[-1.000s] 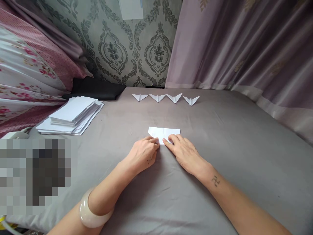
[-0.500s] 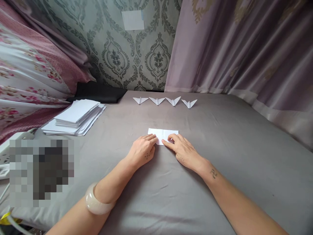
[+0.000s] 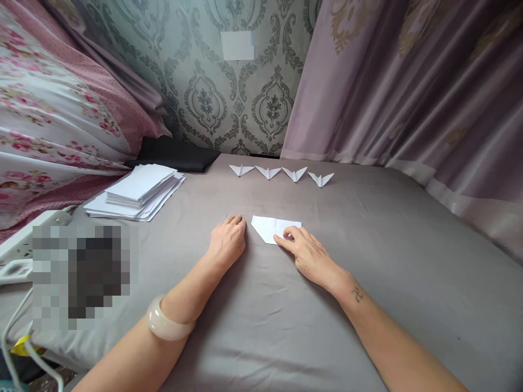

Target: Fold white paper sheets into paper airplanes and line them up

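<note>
A grey bed sheet (image 3: pixel 368 261) covered the whole working surface, with a mauve curtain (image 3: pixel 408 98) hanging along its right side and patterned wallpaper (image 3: pixel 229 103) behind. At the left lay a loose stack of white sheets (image 3: pixel 137 190), and beside it a black cloth (image 3: pixel 171 153). A pixelated patch hid whatever sat at the lower left.

Four folded paper planes (image 3: pixel 281 174) stood in a row at the far edge of the bed, well apart from both hands.

The partly folded paper (image 3: pixel 272 228) lay flat near the middle of the bed, its long axis running left to right, its left corner already turned in to a slant. The right hand (image 3: pixel 308 256) was the nearer one: its fingers (image 3: pixel 291 235) were pressed down on the sheet's near right part, flat rather than pinching. The left hand (image 3: pixel 229 242) rested just beside the paper's left end, not touching it, palm down with fingers close together on the sheet. A pale bangle (image 3: pixel 167 324) circled the left wrist. The paper's near right corner was hidden under the right hand.
</note>
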Action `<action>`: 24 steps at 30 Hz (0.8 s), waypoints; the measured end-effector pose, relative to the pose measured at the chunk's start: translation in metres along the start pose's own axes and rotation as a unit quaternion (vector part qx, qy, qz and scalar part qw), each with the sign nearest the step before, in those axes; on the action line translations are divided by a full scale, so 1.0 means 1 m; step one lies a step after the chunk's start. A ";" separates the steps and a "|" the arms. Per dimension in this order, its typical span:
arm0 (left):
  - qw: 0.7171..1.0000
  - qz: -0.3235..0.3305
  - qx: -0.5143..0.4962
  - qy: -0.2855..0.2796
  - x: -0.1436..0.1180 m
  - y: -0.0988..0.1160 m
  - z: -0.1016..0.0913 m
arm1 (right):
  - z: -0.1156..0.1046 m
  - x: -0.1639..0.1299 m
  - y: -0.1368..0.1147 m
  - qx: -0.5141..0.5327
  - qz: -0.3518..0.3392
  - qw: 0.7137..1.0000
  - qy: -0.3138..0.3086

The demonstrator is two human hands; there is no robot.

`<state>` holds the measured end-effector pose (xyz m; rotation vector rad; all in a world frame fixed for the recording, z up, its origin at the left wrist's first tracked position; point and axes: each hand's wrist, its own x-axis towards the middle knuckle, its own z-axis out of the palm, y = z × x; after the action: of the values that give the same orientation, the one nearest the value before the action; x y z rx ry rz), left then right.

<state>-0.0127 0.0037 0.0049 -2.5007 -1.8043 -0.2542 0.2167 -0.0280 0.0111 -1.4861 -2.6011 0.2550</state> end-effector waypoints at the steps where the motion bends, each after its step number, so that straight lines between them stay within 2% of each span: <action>1: 1.000 -0.006 0.002 0.008 0.000 -0.002 0.001 | 0.000 0.000 0.000 0.008 0.002 1.000 0.005; 4: 0.998 0.002 -0.036 0.057 0.002 -0.005 0.003 | 0.000 0.001 0.002 0.042 -0.001 0.999 0.023; 6: 0.987 0.063 -0.117 0.087 0.003 -0.002 0.005 | 0.001 0.004 0.006 0.074 -0.001 0.997 0.032; 8: 0.964 0.154 -0.206 0.072 0.005 0.002 0.009 | 0.002 0.007 0.010 0.112 0.004 0.993 0.031; 10: 0.944 0.208 -0.254 0.027 0.008 0.007 0.012 | 0.004 0.010 0.014 0.144 0.009 0.989 0.027; 15: 0.943 0.212 -0.256 0.015 0.014 0.009 0.016 | 0.007 0.010 0.015 0.156 0.005 0.986 0.051; 21: 0.950 0.266 -0.161 0.031 0.009 0.012 0.010 | 0.013 0.010 0.015 0.156 0.010 0.984 0.086; 24: 0.951 0.250 -0.180 0.037 0.008 0.015 0.008 | 0.016 0.014 0.016 0.168 0.007 0.980 0.106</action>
<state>0.0046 0.0073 -0.0014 -3.0315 -1.1169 -0.6856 0.2196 -0.0092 -0.0074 -1.3327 -2.2482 0.4821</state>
